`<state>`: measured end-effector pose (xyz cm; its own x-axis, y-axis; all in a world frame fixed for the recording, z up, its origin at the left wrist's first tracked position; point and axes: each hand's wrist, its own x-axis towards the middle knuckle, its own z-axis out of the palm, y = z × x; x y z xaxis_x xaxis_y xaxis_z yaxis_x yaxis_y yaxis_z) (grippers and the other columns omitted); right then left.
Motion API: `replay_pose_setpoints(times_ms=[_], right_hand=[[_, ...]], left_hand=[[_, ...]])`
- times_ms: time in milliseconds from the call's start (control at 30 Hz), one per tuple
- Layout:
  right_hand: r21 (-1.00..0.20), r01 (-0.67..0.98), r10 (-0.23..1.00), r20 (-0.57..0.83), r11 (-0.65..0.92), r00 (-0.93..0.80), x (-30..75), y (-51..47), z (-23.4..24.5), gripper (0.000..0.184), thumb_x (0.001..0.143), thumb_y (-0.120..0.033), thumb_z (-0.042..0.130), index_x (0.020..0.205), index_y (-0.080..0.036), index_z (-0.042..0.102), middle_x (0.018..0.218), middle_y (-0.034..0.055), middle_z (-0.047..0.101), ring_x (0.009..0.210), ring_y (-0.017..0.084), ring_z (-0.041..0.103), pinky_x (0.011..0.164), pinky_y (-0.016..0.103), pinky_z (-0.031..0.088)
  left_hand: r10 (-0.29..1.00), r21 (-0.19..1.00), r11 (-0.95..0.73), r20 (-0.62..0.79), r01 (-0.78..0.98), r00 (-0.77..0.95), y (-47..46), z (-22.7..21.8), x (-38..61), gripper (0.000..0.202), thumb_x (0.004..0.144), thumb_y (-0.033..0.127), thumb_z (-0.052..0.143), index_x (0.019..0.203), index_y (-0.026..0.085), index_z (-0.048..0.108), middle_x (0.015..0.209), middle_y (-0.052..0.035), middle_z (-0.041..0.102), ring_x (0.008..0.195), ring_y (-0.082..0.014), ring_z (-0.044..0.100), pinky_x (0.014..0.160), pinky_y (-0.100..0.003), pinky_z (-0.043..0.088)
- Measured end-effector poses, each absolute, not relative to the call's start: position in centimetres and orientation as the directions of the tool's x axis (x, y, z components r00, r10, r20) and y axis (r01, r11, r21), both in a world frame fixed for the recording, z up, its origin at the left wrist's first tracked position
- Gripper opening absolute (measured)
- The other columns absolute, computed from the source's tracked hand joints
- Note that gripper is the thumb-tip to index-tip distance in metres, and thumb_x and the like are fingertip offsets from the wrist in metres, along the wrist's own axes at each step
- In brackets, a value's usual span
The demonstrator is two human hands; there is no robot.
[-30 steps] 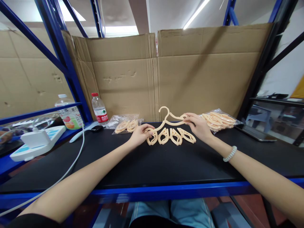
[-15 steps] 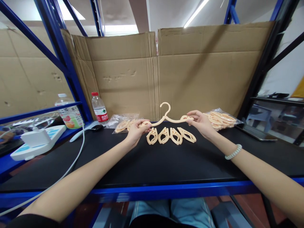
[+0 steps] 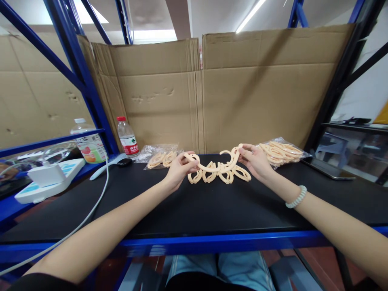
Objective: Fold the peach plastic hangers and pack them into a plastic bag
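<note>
A cream folding clothes hanger (image 3: 209, 169) is held up between my two hands, its arms bent upward into a U and its hook tipped to the right. My left hand (image 3: 179, 170) pinches one arm's end, fingers closed around it. The other end sits between the thumb and fingers of my right hand (image 3: 255, 161). Just behind and below the hanger, several folded hangers (image 3: 242, 173) lie in a row on the black tabletop (image 3: 212, 210), partly covered by the held one.
Behind the right hand lies a plastic bag of folded hangers (image 3: 281, 151); a smaller bag (image 3: 160, 157) lies left. A red-capped bottle (image 3: 127, 137) stands by the cardboard wall (image 3: 157, 97). At left are a power strip (image 3: 60, 182), a white cable (image 3: 101, 198) and a blue frame post (image 3: 72, 60).
The hanger's arms have bent from nearly straight to a U, and its hook has swung from upright down to the right. Both hands have come slightly closer together.
</note>
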<state>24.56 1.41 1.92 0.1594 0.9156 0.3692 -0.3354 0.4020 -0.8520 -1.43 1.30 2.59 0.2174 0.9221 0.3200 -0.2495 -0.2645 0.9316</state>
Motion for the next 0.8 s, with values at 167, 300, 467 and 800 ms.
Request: replay_pose_setpoints(times_ms=[167, 300, 467, 800], right_hand=[[-0.924, -0.122, 0.928, 0.370, 0.362, -0.048, 23.1, 0.2, 1.6, 0.037, 0.066, -0.040, 0.077, 0.089, -0.018, 0.058, 0.070, 0.0018, 0.070, 0.060, 0.014, 0.065, 0.059, 0.028, 0.054], [-0.912, 0.053, 0.878, 0.375, 0.408, -0.298, 21.9, -1.1, 1.7, 0.039, 0.071, -0.040, 0.073, 0.099, -0.018, 0.056, 0.079, 0.0047, 0.072, 0.067, 0.017, 0.068, 0.058, 0.028, 0.054], [-0.877, 0.087, 0.852, 0.431, 0.473, -0.297, 21.4, -1.2, 1.0, 0.038, 0.075, -0.039, 0.069, 0.101, -0.020, 0.050, 0.071, 0.0008, 0.068, 0.056, 0.015, 0.065, 0.049, 0.025, 0.051], [-0.743, 0.299, 0.801, 0.560, 0.598, -0.212, 21.2, -1.5, 0.5, 0.025, 0.081, -0.037, 0.062, 0.097, -0.022, 0.049, 0.064, -0.0040, 0.060, 0.053, 0.012, 0.057, 0.051, 0.024, 0.047]], left_hand=[[0.895, 0.952, -0.279, 0.305, -0.126, 0.324, 0.4, 1.8, -0.5, 0.032, 0.068, 0.026, 0.078, 0.088, 0.011, 0.058, 0.068, 0.0008, 0.061, 0.061, -0.0092, 0.062, 0.059, -0.019, 0.052], [0.886, 0.955, -0.288, 0.295, -0.073, 0.359, 0.1, 1.4, -0.2, 0.031, 0.070, 0.030, 0.076, 0.088, 0.012, 0.057, 0.073, -0.0007, 0.063, 0.064, -0.0109, 0.064, 0.061, -0.021, 0.054], [0.879, 0.948, -0.314, 0.310, -0.049, 0.362, -0.1, 1.3, -0.2, 0.033, 0.069, 0.032, 0.076, 0.088, 0.013, 0.056, 0.077, -0.0018, 0.063, 0.066, -0.0124, 0.065, 0.063, -0.024, 0.055], [0.841, 0.919, -0.395, 0.369, -0.018, 0.395, -0.6, 1.6, 0.1, 0.031, 0.073, 0.036, 0.073, 0.085, 0.014, 0.055, 0.073, -0.0021, 0.064, 0.064, -0.0136, 0.065, 0.061, -0.025, 0.054]])
